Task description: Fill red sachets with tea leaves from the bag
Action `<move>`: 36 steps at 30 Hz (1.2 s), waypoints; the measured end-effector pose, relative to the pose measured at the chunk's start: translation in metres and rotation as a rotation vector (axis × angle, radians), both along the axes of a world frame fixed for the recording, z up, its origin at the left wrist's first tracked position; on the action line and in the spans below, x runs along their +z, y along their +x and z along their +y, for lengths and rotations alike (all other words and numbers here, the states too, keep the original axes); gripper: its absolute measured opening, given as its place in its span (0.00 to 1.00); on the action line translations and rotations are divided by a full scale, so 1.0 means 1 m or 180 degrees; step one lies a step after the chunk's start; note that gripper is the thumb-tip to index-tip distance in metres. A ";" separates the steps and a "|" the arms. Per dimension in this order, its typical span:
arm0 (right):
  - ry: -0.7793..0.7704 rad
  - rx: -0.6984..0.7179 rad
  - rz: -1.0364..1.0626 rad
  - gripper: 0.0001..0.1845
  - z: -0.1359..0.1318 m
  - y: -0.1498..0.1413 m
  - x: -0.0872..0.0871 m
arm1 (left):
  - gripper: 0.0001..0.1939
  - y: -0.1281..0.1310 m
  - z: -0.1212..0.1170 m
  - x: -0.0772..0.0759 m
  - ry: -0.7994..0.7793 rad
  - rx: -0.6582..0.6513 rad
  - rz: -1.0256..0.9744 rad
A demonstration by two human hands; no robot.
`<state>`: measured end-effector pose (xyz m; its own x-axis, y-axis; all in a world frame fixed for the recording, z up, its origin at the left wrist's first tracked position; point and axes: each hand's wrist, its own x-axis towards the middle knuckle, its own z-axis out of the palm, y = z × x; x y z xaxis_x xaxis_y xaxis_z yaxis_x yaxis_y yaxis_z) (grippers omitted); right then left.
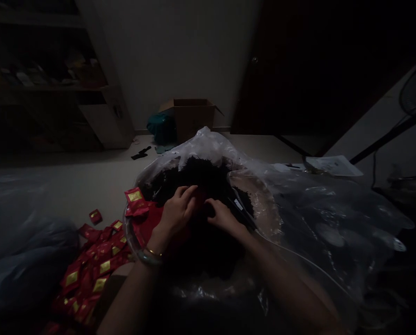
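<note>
In dim light, both my hands reach over a heap of dark, loose shreds (204,170) like dried tea leaves, in a clear plastic bag (208,137) spread over a round container. My left hand (176,209) has its fingers bent inward; a faint red patch shows by the fingertips, too dark to name. My right hand (224,216) faces it with fingers curled and thumb bent, and what they hold is lost in shadow. Left of my left hand, a red packet with a gold label (135,197) lies on the rim. A dark tool with a white tag (238,204) rests right of my right hand.
Many red packets (99,256) are piled at lower left. An open cardboard box (194,114) and a teal bag (162,128) stand by the wall. Clear plastic sheeting (319,209) spreads at right, with a white cord (309,260) across it. Shelves (47,88) stand left.
</note>
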<state>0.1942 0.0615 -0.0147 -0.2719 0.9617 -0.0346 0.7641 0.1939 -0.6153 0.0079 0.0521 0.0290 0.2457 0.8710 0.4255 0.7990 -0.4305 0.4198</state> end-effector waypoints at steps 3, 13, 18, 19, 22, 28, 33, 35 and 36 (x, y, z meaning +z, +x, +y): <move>0.0065 -0.0152 0.0527 0.22 0.010 0.010 0.003 | 0.22 -0.004 0.005 -0.003 -0.0003 0.0074 0.0069; -0.1010 -0.0569 0.3040 0.17 0.007 0.033 0.053 | 0.15 -0.003 0.007 -0.013 0.0406 -0.0375 0.0193; -0.0831 -0.0584 0.3640 0.20 -0.011 0.029 0.082 | 0.14 0.015 -0.008 -0.004 0.0258 -0.0726 0.0476; -0.0754 -0.0587 0.3633 0.21 -0.014 0.027 0.086 | 0.14 0.019 -0.011 -0.004 0.0196 -0.0818 0.0519; -0.0547 -0.0508 0.3357 0.19 -0.021 0.020 0.089 | 0.10 0.030 -0.015 -0.006 0.0097 -0.0920 0.0787; 0.0396 -0.0240 0.2023 0.09 -0.014 0.015 0.076 | 0.09 0.030 -0.010 -0.014 0.0084 -0.0929 0.0669; 0.0398 0.0025 0.1672 0.12 -0.007 0.018 0.069 | 0.08 0.022 -0.004 -0.019 -0.0022 -0.0977 -0.0198; 0.0325 0.0109 0.1627 0.15 -0.007 0.019 0.070 | 0.07 0.020 -0.003 -0.021 -0.0118 -0.0970 -0.0407; 0.0299 0.0139 0.1620 0.16 -0.008 0.019 0.071 | 0.07 0.019 -0.002 -0.021 -0.0151 -0.0956 -0.0482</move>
<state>0.2133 0.0534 0.0558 -0.2719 0.9417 0.1984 0.3626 0.2912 -0.8853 0.0272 0.0501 0.0081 0.4313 0.7891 0.4375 0.5665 -0.6142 0.5494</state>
